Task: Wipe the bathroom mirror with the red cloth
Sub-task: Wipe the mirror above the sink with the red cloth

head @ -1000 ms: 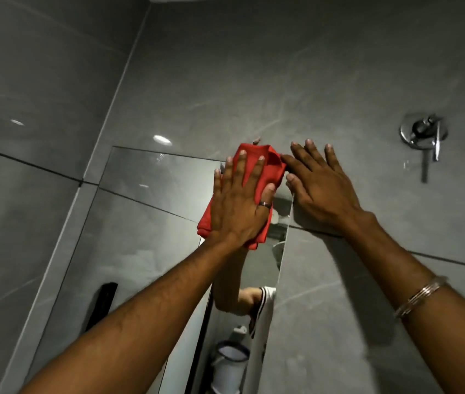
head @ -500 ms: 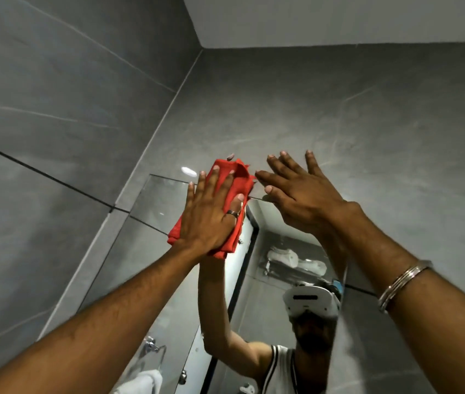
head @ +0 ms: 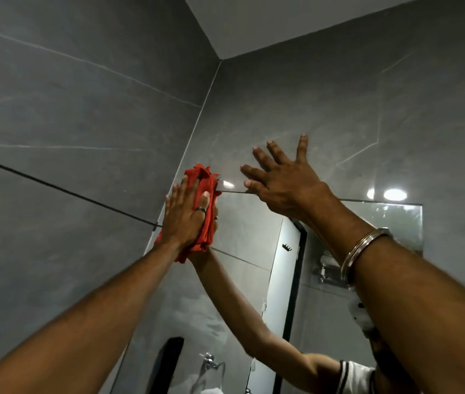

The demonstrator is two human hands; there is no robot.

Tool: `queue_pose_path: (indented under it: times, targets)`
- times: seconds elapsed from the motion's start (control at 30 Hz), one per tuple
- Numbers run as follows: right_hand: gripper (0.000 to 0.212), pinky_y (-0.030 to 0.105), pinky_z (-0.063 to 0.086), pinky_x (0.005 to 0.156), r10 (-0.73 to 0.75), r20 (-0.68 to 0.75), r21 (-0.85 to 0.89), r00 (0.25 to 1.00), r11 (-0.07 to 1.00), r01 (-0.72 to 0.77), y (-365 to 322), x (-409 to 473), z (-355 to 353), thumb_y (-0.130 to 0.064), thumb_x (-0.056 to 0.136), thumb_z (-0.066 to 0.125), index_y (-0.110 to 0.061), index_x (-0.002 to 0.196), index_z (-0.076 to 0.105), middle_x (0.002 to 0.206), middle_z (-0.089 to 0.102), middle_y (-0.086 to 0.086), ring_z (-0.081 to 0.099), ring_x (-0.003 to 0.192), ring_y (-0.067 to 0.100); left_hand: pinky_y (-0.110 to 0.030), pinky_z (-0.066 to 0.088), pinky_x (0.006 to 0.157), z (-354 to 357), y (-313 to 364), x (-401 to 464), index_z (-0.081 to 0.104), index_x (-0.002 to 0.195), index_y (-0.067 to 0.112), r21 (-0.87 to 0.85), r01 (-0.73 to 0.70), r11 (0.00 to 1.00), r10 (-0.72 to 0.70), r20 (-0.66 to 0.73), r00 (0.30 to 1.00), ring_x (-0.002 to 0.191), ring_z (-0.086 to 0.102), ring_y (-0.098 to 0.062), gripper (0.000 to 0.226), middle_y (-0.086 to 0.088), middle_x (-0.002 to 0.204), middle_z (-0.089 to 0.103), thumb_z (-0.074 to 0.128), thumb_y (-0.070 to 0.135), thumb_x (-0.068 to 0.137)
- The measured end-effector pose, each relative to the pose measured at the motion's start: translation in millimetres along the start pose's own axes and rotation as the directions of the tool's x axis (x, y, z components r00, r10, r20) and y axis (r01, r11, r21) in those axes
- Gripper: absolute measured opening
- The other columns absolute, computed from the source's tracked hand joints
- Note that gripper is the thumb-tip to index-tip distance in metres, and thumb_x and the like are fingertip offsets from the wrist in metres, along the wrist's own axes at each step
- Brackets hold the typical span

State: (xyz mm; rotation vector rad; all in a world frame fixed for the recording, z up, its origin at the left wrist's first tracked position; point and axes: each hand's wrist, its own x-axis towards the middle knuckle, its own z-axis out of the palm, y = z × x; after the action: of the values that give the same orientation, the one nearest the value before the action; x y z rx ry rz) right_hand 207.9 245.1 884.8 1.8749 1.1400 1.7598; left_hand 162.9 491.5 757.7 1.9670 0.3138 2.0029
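Observation:
The red cloth (head: 208, 180) is pressed flat against the top left corner of the bathroom mirror (head: 254, 251) by my left hand (head: 184, 220), which wears a ring and covers most of the cloth. My right hand (head: 285, 183) lies spread with fingers apart across the mirror's top edge, partly on the grey wall above, and holds nothing. A metal bangle sits on my right wrist. The mirror reflects my raised arm, a door and a towel ring.
Grey tiled walls (head: 83, 123) meet in a corner just left of the mirror. The white ceiling (head: 282, 18) is close above. Round ceiling lights (head: 394, 194) are reflected near the mirror's top right.
My view has tilted up and shifted right. My left hand has slid the cloth leftward along the mirror's top, into the left corner. My right hand has spread wider above the top edge.

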Motion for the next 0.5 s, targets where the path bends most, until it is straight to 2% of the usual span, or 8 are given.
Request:
queue_pose_path:
  times: [0.1, 0.23, 0.33, 0.4, 0.5]
  targets:
    - [0.069, 0.081, -0.01, 0.116, -0.009, 0.005, 0.004, 1.0, 1.0, 0.009, 3.1, -1.9, -3.0, -0.068, 0.1, -0.003, -0.044, 0.165, 0.004, 0.177, -0.009, 0.002, -0.011, 0.163, 0.032, -0.049, -0.004, 0.129, -1.2, -18.2, 4.7, 0.002, 0.161, 0.043, -0.021, 0.108, 0.994, -0.108, -0.006, 0.994, 0.161, -0.003, -0.021, 0.073, 0.008, 0.174, 0.001, 0.01, 0.076, 0.097]
    - [0.07, 0.08, -0.01, 0.117, 0.016, 0.002, 0.022, 1.0, 1.0, -0.016, 2.2, -2.4, -5.0, -0.069, 0.099, -0.004, -0.044, 0.164, 0.005, 0.177, -0.007, 0.001, -0.009, 0.163, 0.031, -0.048, 0.0, 0.131, 0.8, -17.6, -11.0, 0.001, 0.159, 0.047, -0.029, 0.085, 0.996, -0.085, -0.023, 0.996, 0.161, -0.002, -0.014, 0.074, 0.012, 0.173, 0.003, 0.008, 0.081, 0.094]
    - [0.071, 0.078, -0.009, 0.119, 0.017, -0.002, 0.046, 1.0, 0.999, -0.017, 0.3, -6.2, -6.6, -0.067, 0.1, -0.007, -0.043, 0.165, 0.011, 0.177, -0.002, 0.001, -0.007, 0.164, 0.028, -0.044, 0.004, 0.131, -4.7, -15.6, -48.3, -0.006, 0.152, 0.063, -0.004, 0.047, 0.999, -0.047, -0.018, 0.999, 0.16, 0.001, -0.012, 0.061, 0.013, 0.173, 0.004, 0.01, 0.078, 0.096]
    - [0.075, 0.075, -0.006, 0.121, -0.025, -0.059, 0.055, 0.998, 0.998, 0.029, -14.9, -14.0, -4.9, -0.067, 0.1, -0.01, -0.039, 0.164, 0.018, 0.176, 0.006, 0.003, -0.003, 0.164, 0.029, -0.044, 0.004, 0.132, -9.1, -19.4, -78.3, -0.006, 0.154, 0.058, 0.043, 0.022, 0.999, -0.022, 0.007, 1.0, 0.161, 0.001, -0.014, 0.059, 0.008, 0.174, 0.004, 0.011, 0.071, 0.099]
    - [0.076, 0.073, 0.001, 0.124, -0.167, -0.137, -0.006, 0.976, 0.986, 0.167, -67.0, -40.3, 2.9, -0.066, 0.102, -0.004, -0.034, 0.161, 0.031, 0.173, 0.023, 0.007, 0.012, 0.163, 0.032, -0.051, 0.006, 0.131, -13.2, -27.2, -121.5, 0.0, 0.162, 0.042, 0.059, 0.019, 0.998, -0.023, 0.053, 0.998, 0.161, -0.004, -0.014, 0.061, 0.004, 0.175, 0.001, 0.021, 0.054, 0.107]
